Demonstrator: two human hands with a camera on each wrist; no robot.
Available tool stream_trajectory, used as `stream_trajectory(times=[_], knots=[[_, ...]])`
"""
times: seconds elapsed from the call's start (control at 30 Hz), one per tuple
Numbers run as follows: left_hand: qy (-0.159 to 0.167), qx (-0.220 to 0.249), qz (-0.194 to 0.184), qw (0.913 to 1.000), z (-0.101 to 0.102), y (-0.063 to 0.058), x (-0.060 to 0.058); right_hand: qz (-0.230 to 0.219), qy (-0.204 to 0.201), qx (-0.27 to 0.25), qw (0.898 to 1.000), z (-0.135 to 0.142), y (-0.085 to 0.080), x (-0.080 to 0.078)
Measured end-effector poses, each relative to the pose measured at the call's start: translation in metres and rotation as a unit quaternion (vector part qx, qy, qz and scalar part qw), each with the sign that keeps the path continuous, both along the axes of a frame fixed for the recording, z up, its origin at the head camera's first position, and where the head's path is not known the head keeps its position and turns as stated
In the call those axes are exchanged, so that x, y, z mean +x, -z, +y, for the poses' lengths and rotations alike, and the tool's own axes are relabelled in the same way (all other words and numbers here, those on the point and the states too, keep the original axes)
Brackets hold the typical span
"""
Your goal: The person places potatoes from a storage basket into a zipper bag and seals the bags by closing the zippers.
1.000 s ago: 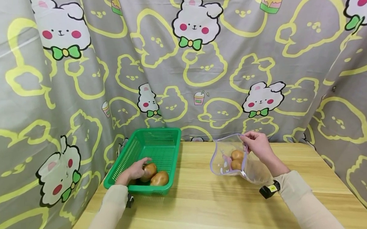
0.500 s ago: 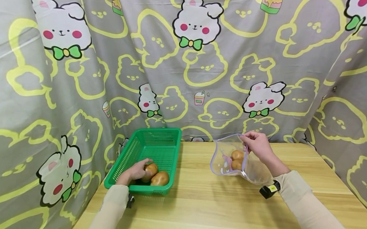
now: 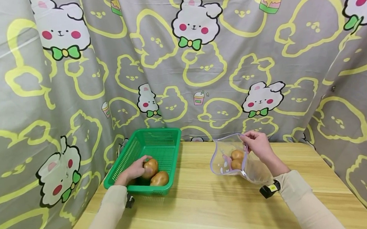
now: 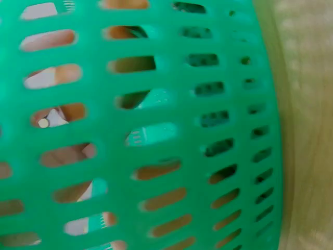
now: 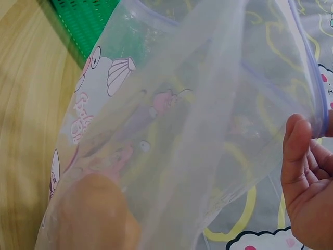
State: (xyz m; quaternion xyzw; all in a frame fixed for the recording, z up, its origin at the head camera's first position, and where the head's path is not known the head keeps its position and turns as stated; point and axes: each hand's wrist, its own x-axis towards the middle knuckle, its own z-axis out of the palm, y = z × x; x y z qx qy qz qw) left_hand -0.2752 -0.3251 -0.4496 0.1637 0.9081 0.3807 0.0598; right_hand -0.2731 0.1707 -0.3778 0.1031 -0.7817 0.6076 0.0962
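My left hand (image 3: 135,170) reaches into the green basket (image 3: 161,151), its fingers and thumb around a brown potato (image 3: 152,168). Another potato (image 3: 160,178) lies beside it near the front right corner. Only the slotted basket wall (image 4: 101,104) shows clearly in the left wrist view, hiding most of the hand. On the right, my right hand (image 3: 259,146) pinches the rim of a clear zip bag (image 3: 259,171) with a purple edge. The bag's mouth gapes toward the left, and potatoes (image 3: 237,155) lie inside. The right wrist view shows one potato (image 5: 96,213) blurred through the plastic.
Basket and bag stand apart on a light wooden table (image 3: 193,199). A grey patterned curtain (image 3: 175,70) hangs close behind the table and along both sides. Small black cameras sit on both wrists, the right one (image 3: 268,190) low beside the bag.
The potato in my left hand has risen slightly, and the fingers now wrap further around it. The right hand and the bag have stayed in place.
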Motion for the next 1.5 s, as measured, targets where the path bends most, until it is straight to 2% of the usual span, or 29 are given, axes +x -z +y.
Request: stream_trajectory(times=[0.17, 0.37, 0.47, 0.6, 0.8, 0.97, 1.2, 1.23, 1.5], knots=[[-0.021, 0.034, 0.003, 0.9992, 0.001, -0.011, 0.002, -0.002, 0.001, 0.000, 1.000, 0.000, -0.001, 0.000], [-0.011, 0.066, -0.013, 0.9977, 0.012, -0.032, 0.013, -0.002, 0.000, 0.003, 1.000, 0.000, -0.002, 0.001], [-0.004, 0.070, -0.012, 0.9975, 0.022, -0.044, 0.017, 0.000, 0.002, 0.010, 1.000, 0.000, -0.003, 0.001], [0.010, 0.064, 0.009, 0.9978, 0.038, -0.056, 0.021, -0.001, 0.002, 0.018, 1.000, 0.001, -0.003, 0.002], [0.013, 0.097, 0.018, 0.9950, 0.068, -0.069, 0.024, -0.004, -0.007, 0.022, 1.000, 0.000, -0.004, 0.004], [0.036, 0.132, 0.009, 0.9905, 0.095, -0.074, 0.029, -0.004, -0.007, 0.035, 0.999, 0.002, -0.005, 0.005], [0.071, 0.150, -0.010, 0.9861, 0.131, -0.072, 0.036, -0.006, -0.015, 0.038, 0.999, 0.001, -0.005, 0.005], [0.076, 0.154, -0.015, 0.9851, 0.137, -0.075, 0.038, -0.006, -0.016, 0.038, 0.999, 0.001, -0.005, 0.005], [0.123, 0.200, -0.050, 0.9708, 0.166, -0.073, 0.037, -0.010, -0.015, 0.042, 0.999, 0.001, -0.005, 0.004]])
